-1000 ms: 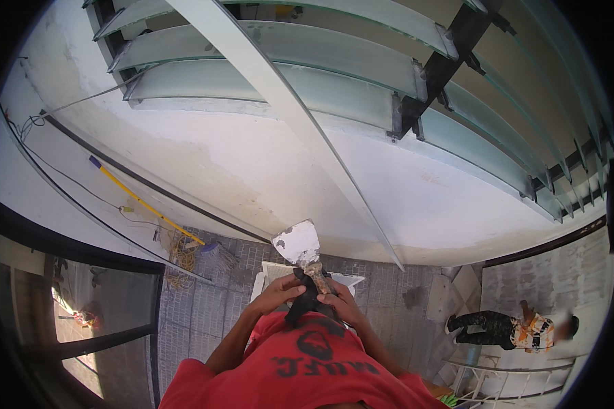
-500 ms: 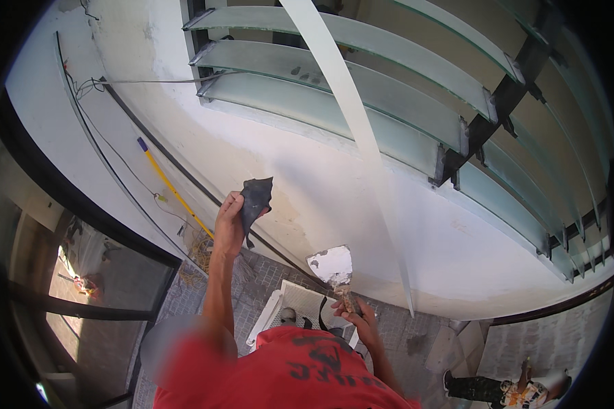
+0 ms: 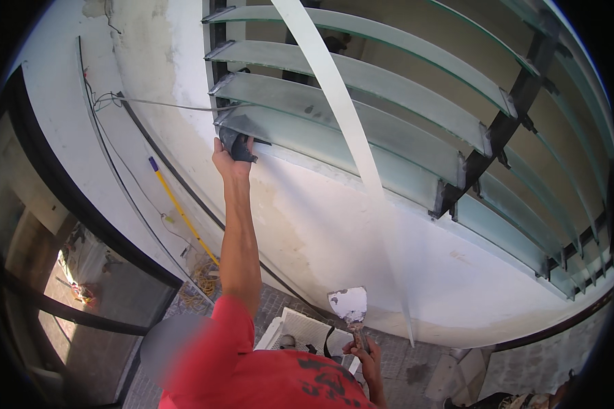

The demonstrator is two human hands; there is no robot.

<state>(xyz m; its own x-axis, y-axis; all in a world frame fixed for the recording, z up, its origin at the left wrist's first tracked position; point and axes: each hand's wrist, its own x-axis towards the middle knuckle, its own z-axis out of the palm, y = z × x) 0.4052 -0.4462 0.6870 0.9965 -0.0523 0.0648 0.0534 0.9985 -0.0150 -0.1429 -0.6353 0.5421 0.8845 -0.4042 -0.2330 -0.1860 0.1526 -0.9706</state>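
Note:
My left hand (image 3: 232, 165) reaches up and is closed on a bent, black sheet that looks like sandpaper (image 3: 236, 146). The sheet is against the lower left corner of the louvre window (image 3: 300, 133), just above the white plastered wall (image 3: 314, 204). My fingertips are partly hidden by it. Down at waist height, my right hand (image 3: 369, 357) is wrapped round the handle of a putty knife (image 3: 350, 304). Its broad blade points up, smeared with white filler, and stands apart from the wall.
A long white strip (image 3: 351, 109) hangs across the window. A thin cable (image 3: 170, 103) runs to the frame's left side. A yellow pole (image 3: 179, 206) leans at left near tangled cord (image 3: 206, 276). Below me is a white perforated platform (image 3: 295, 326). Another person (image 3: 508, 401) is partly visible at lower right.
My left hand has moved up and forward with the black sheet, from in front of the wall to the window's lower corner. My right hand has lowered slightly with the putty knife.

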